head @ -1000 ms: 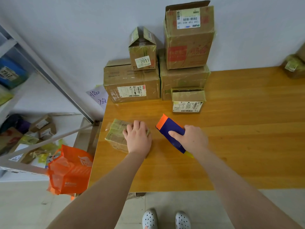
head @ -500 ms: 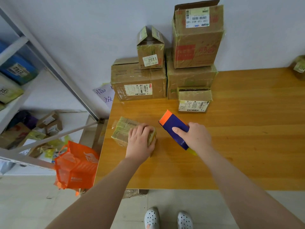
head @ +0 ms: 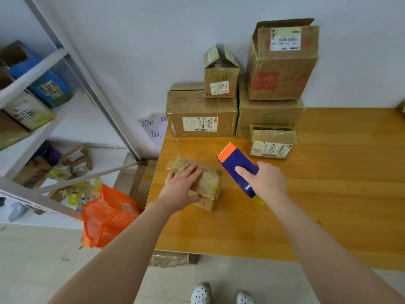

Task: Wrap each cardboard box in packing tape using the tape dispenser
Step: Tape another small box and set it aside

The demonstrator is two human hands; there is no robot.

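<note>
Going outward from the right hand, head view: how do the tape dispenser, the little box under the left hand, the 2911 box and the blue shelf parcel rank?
1. tape dispenser: held in the right hand.
2. little box: just to its left, under the left hand.
3. 2911 box: stacked farther back.
4. blue parcel: far left, on the shelf.

Wooden table [head: 328, 205] is carrying five boxes directly. Small taped box [head: 210, 183] is sitting near the front-left, skewed to the table edge. Wide carton [head: 201, 115] with a white label is sitting back-left at the wall, second carton [head: 269, 115] standing just beside it on the right. Flat labelled box [head: 271, 141] is lying just in front of that one. Cut-off box [head: 402, 108] is showing at the far right edge.
</note>
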